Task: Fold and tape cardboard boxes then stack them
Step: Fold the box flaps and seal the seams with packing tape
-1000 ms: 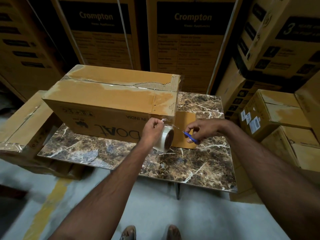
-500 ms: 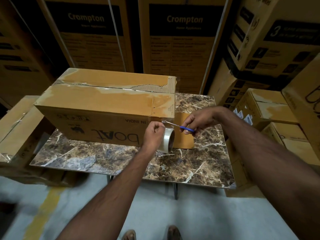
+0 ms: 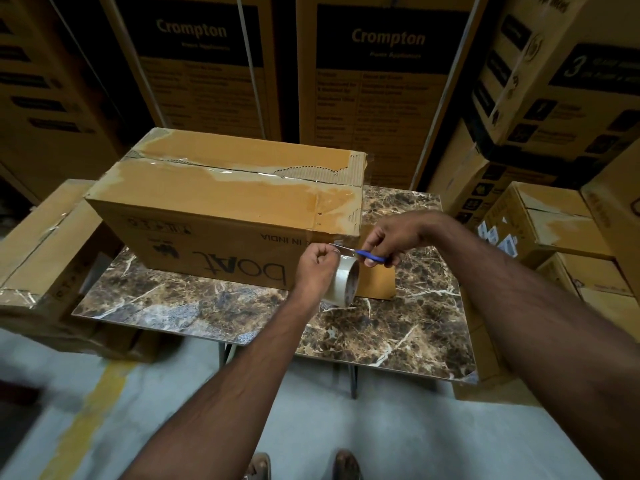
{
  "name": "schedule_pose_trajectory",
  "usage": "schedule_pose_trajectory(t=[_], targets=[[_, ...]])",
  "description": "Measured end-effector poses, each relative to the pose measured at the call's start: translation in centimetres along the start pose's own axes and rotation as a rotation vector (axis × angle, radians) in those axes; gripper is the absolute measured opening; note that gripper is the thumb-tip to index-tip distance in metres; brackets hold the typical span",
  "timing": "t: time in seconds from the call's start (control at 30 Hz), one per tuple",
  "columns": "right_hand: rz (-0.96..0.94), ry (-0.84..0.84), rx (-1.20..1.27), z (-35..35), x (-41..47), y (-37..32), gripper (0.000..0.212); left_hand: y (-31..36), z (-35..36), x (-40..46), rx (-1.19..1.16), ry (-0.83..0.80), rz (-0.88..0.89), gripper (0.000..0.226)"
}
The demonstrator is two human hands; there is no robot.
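Gripping the tape roll in my left hand at the near right corner of the box on the marble table, I pinched blue-handled scissors in my right hand — blades at the stretched tape — hands nearly touching.

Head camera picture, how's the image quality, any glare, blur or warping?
Head view: dim warehouse light; glare streaks on the clear tape along the box top; wide-angle bending tilts the stacked cartons inward; soft blur at the floor edges; left hand and tape roll fairly sharp.
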State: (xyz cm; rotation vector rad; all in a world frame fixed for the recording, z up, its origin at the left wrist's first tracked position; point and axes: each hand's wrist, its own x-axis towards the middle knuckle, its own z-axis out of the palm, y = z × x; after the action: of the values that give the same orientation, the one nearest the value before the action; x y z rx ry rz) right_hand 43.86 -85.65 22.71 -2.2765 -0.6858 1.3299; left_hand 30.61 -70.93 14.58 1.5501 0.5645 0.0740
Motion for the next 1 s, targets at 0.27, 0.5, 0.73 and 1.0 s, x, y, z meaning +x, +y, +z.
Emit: schedule_pose_trajectory(t=[0.27,0.5,0.73,1.0], targets=[[-0.094,0.105,-0.129,1.5,-2.5,-0.2,0.010,-1.4,-0.6,-1.2,0.071,-0.048,-0.001,0.013],[-0.344,0.680,0.091,4.7,-4.0,-1.3,0.021,0.5,-1.3,-2.5,0.026,-0.121,0.158,0.009],[-0.388,0.970,-0.006,6.3,-4.3,-4.8,0.026,4.9,-2.4,-2.6,-0.001,-0.168,0.366,0.007],[-0.426,1.115,-0.048,8.7,-4.1,-8.1,0.034,6.8,-4.7,-2.9,-0.052,-0.160,0.389,0.011]])
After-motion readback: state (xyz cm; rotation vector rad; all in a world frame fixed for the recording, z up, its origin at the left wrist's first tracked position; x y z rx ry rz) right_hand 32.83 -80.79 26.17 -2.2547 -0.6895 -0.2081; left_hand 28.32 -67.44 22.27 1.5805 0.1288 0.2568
